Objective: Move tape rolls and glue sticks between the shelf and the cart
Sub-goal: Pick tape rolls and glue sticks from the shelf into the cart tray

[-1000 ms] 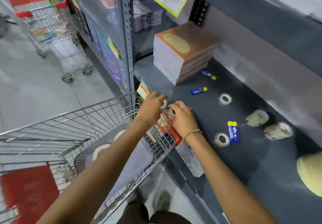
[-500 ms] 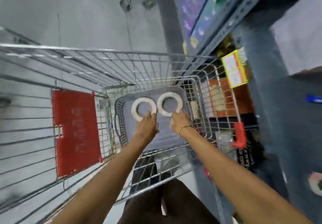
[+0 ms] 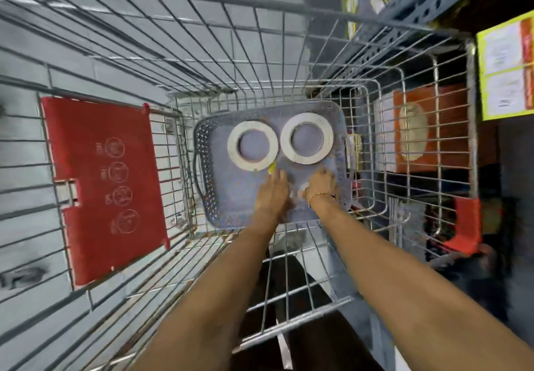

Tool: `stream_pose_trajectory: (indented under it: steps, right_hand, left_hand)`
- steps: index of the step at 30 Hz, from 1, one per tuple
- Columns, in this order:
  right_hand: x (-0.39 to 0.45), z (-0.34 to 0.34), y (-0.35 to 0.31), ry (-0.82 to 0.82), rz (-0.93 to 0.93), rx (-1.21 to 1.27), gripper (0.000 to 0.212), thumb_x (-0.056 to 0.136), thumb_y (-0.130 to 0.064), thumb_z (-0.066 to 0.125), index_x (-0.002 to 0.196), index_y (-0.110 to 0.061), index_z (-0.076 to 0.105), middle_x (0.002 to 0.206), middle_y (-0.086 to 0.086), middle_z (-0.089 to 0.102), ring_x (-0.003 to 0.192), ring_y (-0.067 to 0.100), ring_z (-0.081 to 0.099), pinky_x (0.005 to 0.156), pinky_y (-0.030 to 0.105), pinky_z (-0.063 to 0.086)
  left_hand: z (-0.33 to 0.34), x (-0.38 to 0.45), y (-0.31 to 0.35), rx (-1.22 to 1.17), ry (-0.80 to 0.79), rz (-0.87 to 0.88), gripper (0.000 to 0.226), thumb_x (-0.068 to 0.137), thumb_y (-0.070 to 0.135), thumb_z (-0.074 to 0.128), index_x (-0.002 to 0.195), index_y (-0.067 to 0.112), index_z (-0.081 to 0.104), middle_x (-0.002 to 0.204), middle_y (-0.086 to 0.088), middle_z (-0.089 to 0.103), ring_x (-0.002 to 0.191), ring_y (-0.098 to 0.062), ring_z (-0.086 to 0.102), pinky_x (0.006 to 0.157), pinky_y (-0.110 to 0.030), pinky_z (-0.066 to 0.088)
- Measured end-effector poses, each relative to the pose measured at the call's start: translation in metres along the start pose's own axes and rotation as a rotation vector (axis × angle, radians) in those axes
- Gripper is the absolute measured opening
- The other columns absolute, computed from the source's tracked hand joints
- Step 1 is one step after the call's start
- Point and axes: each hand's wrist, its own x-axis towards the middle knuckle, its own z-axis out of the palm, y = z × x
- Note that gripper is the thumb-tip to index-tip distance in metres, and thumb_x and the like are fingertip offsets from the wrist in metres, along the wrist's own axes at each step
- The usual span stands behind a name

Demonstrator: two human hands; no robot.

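Note:
Inside the wire cart [image 3: 289, 6] lies a grey perforated tray [image 3: 208, 151]. Two large white tape rolls lie flat on it, one on the left [image 3: 234, 151] and one on the right [image 3: 284, 142]. My left hand [image 3: 273, 194] rests fingers-down on the tray just below the left roll. A small yellow tip [image 3: 271, 168] pokes out at its fingertips, and what it belongs to is hidden. My right hand [image 3: 322, 184] is beside it, fingers curled on a small white tape roll [image 3: 303, 188] that touches the tray.
A red child-seat flap [image 3: 104, 186] hangs on the cart's left side. The grey shelf upright [image 3: 404, 18] and a yellow price tag [image 3: 505, 67] stand to the right. An orange-covered book stack [image 3: 450, 122] shows through the cart's wires. A red handle end [image 3: 465, 226] sits lower right.
Both hands came from the shelf edge down into the cart. In the last half second they slid back from the two large rolls toward the tray's near side.

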Motion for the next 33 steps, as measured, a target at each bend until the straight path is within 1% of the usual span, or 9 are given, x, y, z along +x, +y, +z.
stream_pose_trajectory:
  steps: [5,9,11,14,18,22,26,29,33]
  right_hand:
    - [-0.017,-0.050,0.007,0.017,-0.088,0.024,0.032,0.084,-0.011,0.065,0.114,-0.001,0.061,0.121,0.023,0.062,0.115,0.037,0.059,0.092,0.044,0.051]
    - [-0.057,-0.096,0.027,0.129,-0.134,0.139,0.023,0.090,-0.004,0.052,0.111,-0.003,0.062,0.117,0.020,0.065,0.111,0.035,0.060,0.088,0.040,0.051]
    - [-0.095,-0.122,0.049,0.254,-0.170,0.249,0.020,0.089,-0.006,0.051,0.105,-0.005,0.063,0.110,0.020,0.066,0.104,0.036,0.061,0.084,0.038,0.051]
    - [-0.160,-0.157,0.099,0.589,-0.210,0.423,0.011,0.085,-0.011,0.058,0.092,-0.008,0.067,0.094,0.019,0.071,0.089,0.036,0.065,0.072,0.038,0.051]
    - [-0.240,-0.183,0.196,0.900,-0.065,0.653,0.004,0.080,-0.008,0.067,0.084,-0.011,0.067,0.090,0.012,0.071,0.084,0.034,0.067,0.076,0.042,0.054]
    - [-0.265,-0.166,0.266,0.979,0.123,0.690,0.007,0.082,-0.006,0.066,0.089,-0.005,0.067,0.100,0.016,0.064,0.091,0.036,0.064,0.083,0.044,0.051]
    - [-0.274,-0.134,0.301,0.835,0.163,0.669,0.030,0.084,-0.018,0.067,0.113,-0.009,0.064,0.127,0.011,0.056,0.116,0.032,0.054,0.098,0.039,0.044]
    - [-0.272,-0.120,0.302,0.770,0.209,0.504,0.047,0.083,-0.034,0.066,0.128,-0.024,0.054,0.140,-0.002,0.047,0.128,0.024,0.043,0.098,0.036,0.040]
    - [-0.267,-0.121,0.301,0.757,0.262,0.441,0.052,0.084,-0.032,0.064,0.133,-0.031,0.046,0.139,-0.007,0.047,0.131,0.020,0.040,0.091,0.038,0.038]
  left_hand:
    - [-0.055,-0.022,0.017,0.045,0.068,0.066,0.042,0.083,0.004,0.061,0.121,0.001,0.044,0.127,-0.020,0.045,0.115,-0.039,0.047,0.088,-0.047,0.042]
    - [-0.113,-0.051,0.076,-0.004,0.272,0.261,0.033,0.087,0.002,0.055,0.119,0.003,0.050,0.124,-0.018,0.050,0.110,-0.035,0.049,0.082,-0.043,0.044]
    - [-0.134,-0.074,0.116,-0.057,0.369,0.417,0.031,0.089,0.010,0.055,0.120,0.004,0.052,0.121,-0.017,0.053,0.109,-0.033,0.049,0.086,-0.042,0.044]
    - [-0.156,-0.112,0.175,-0.099,0.468,0.649,0.029,0.083,0.003,0.057,0.113,0.003,0.056,0.110,-0.017,0.055,0.102,-0.033,0.050,0.083,-0.033,0.037]
    - [-0.154,-0.159,0.244,-0.037,0.411,0.931,0.039,0.071,-0.008,0.058,0.108,0.004,0.059,0.109,-0.018,0.057,0.100,-0.036,0.052,0.083,-0.031,0.033]
    - [-0.134,-0.173,0.294,0.074,0.283,1.060,0.052,0.072,-0.009,0.059,0.122,0.007,0.056,0.124,-0.015,0.055,0.114,-0.035,0.050,0.097,-0.027,0.031]
    - [-0.114,-0.173,0.370,0.312,0.151,1.255,0.063,0.077,-0.009,0.054,0.138,0.006,0.042,0.145,-0.018,0.038,0.131,-0.035,0.039,0.112,-0.033,0.031]
    - [-0.102,-0.158,0.427,0.582,0.144,1.292,0.067,0.087,-0.003,0.050,0.147,0.006,0.023,0.156,-0.021,0.018,0.143,-0.034,0.023,0.120,-0.037,0.019]
    - [-0.087,-0.136,0.478,0.810,0.085,1.260,0.067,0.093,0.007,0.047,0.150,0.007,0.011,0.160,-0.015,0.006,0.149,-0.029,0.005,0.120,-0.035,0.002]
